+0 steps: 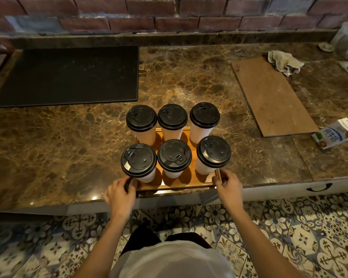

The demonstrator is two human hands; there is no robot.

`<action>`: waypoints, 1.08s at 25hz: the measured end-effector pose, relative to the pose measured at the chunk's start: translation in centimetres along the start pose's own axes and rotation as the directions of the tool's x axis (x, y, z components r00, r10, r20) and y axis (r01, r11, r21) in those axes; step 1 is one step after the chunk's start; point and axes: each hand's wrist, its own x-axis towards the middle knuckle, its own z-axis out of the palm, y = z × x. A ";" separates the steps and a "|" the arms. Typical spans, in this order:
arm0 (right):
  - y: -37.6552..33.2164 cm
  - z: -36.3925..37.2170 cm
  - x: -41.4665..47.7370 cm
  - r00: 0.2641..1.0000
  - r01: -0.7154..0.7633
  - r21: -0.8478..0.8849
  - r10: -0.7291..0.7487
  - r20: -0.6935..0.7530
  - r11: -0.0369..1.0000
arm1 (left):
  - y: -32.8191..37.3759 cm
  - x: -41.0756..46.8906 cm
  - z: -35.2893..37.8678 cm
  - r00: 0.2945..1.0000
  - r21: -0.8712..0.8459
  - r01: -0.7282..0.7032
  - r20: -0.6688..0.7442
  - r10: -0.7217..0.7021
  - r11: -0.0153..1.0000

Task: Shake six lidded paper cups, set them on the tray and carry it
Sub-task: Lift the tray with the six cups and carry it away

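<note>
Six lidded paper cups are seen from the head view, stood upright in two rows of three on a wooden tray, each white cup closed by a black plastic lid. The tray is placed at the near edge of the brown marble tabletop, straight ahead of the person. The left grip is curled round the left end of the tray, just below the near-left cup, and the right grip is closed on the right near corner, its fingertips pinching the tray's edge beside the near-right cup. Whether the tray is resting on the stone or slightly raised cannot be told. A black rectangular mat is laid on the far left of the tabletop. A flat wooden board is set at an angle to the right, with a crumpled cloth touching its far end and a milk carton lying on its side near its closer end. A brick wall is seen behind, and a patterned tile floor below.
</note>
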 end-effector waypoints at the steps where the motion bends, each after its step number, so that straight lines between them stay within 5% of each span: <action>1: -0.1 0.3 -0.1 1.000 0.015 -0.005 -0.015 -0.010 1.000 | 0.2 -0.2 0.0 1.000 0.000 0.006 0.000 -0.006 1.000; 5: -0.4 0.8 -0.6 0.993 0.030 0.005 -0.029 -0.112 1.000 | 1.0 -0.7 0.0 1.000 0.016 0.007 -0.020 -0.007 1.000; 17: 0.5 1.5 -5.1 0.995 0.004 0.101 0.006 -0.096 0.995 | -2.8 -4.3 -2.0 0.999 -0.165 -0.032 0.027 0.037 0.986; 24: 1.4 2.2 -9.2 0.996 -0.048 0.125 0.057 -0.069 0.991 | -4.4 -6.1 -2.9 0.961 -0.478 0.212 0.262 -0.092 0.852; 27: 1.7 2.2 -10.2 0.996 -0.064 0.126 0.070 -0.050 0.990 | -4.8 -6.6 -3.0 0.926 -0.614 0.331 0.357 -0.122 0.716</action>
